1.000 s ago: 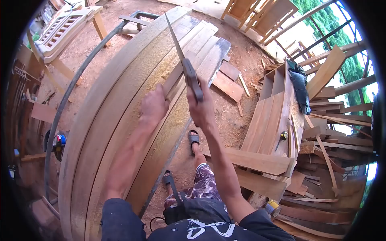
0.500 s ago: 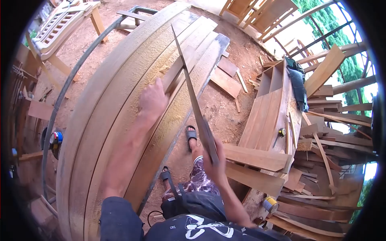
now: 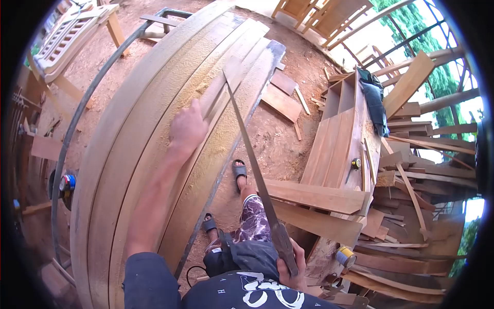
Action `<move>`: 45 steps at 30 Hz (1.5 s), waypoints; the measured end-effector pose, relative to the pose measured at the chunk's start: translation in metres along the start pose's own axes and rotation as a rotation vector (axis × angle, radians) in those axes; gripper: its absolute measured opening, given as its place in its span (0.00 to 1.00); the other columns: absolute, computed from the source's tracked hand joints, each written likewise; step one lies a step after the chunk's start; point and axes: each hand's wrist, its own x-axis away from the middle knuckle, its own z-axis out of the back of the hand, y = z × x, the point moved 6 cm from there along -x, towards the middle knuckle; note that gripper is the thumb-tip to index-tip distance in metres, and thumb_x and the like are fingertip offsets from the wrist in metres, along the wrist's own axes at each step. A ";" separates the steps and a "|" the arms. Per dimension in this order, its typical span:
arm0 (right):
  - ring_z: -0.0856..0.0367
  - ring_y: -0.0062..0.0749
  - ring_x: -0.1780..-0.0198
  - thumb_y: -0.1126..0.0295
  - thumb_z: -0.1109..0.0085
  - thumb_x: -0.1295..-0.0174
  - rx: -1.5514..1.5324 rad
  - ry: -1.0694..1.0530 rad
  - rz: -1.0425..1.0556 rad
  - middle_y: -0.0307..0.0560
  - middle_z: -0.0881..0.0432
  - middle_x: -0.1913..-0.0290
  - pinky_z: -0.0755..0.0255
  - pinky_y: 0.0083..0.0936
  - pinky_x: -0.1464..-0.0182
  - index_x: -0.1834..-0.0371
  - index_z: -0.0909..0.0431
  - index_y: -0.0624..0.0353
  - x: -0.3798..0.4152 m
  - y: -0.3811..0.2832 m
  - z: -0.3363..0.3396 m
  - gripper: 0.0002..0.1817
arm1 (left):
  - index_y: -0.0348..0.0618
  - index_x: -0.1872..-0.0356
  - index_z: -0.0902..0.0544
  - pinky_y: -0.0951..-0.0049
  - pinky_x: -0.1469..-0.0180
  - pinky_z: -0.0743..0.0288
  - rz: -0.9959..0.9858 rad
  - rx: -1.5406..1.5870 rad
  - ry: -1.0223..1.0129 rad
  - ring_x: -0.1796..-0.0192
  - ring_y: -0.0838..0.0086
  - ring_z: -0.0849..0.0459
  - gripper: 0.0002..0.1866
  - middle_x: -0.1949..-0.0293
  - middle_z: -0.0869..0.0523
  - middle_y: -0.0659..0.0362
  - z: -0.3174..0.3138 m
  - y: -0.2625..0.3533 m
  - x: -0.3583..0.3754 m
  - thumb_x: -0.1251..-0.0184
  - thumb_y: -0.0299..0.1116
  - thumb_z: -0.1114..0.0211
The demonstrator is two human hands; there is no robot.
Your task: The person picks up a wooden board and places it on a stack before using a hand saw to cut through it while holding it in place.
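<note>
My left hand (image 3: 188, 127) is closed on a short length of wood (image 3: 221, 90) that lies along the long sawdust-covered boards (image 3: 139, 113). My right hand (image 3: 294, 265), close to my body, grips the dark wooden handle of a handsaw (image 3: 252, 154). The saw's long narrow blade slants up and away from me, its tip beside the far part of the held wood. Whether the teeth touch the wood I cannot make out. Yellowish sawdust (image 3: 203, 88) is heaped near my left hand.
A bent metal pipe (image 3: 77, 118) runs along the left. On the right, a wooden workpiece (image 3: 324, 149) and board ends (image 3: 314, 195) jut toward me, with a tape measure (image 3: 356, 164), a can (image 3: 346, 256) and piled offcuts (image 3: 411, 206). My sandalled feet are on the dirt floor (image 3: 267, 134).
My right hand has drawn the saw back and down toward my body, so its tip now lies nearer the held wood. My left hand keeps its grip. The view has shifted slightly.
</note>
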 end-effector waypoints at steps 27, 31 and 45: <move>0.14 0.45 0.59 0.71 0.43 0.28 -0.086 0.196 0.271 0.62 0.17 0.57 0.22 0.41 0.58 0.30 0.34 0.56 -0.300 0.004 -0.101 0.25 | 0.37 0.47 0.24 0.45 0.50 0.18 -0.016 -0.032 0.046 0.56 0.40 0.11 0.23 0.62 0.11 0.36 0.006 0.001 -0.001 0.37 0.38 0.28; 0.16 0.55 0.67 0.64 0.45 0.27 -0.007 0.054 0.001 0.63 0.17 0.66 0.24 0.46 0.62 0.32 0.34 0.56 -0.353 -0.059 -0.089 0.23 | 0.38 0.48 0.25 0.47 0.48 0.16 -0.074 -0.074 -0.001 0.53 0.45 0.10 0.20 0.60 0.11 0.39 0.001 0.005 0.004 0.33 0.37 0.29; 0.15 0.42 0.48 0.78 0.41 0.32 0.092 0.091 0.148 0.59 0.18 0.43 0.22 0.35 0.45 0.28 0.38 0.64 -0.167 0.048 -0.071 0.30 | 0.35 0.38 0.26 0.48 0.47 0.17 0.005 -0.079 0.009 0.53 0.44 0.11 0.29 0.59 0.11 0.38 0.004 0.004 0.002 0.36 0.40 0.28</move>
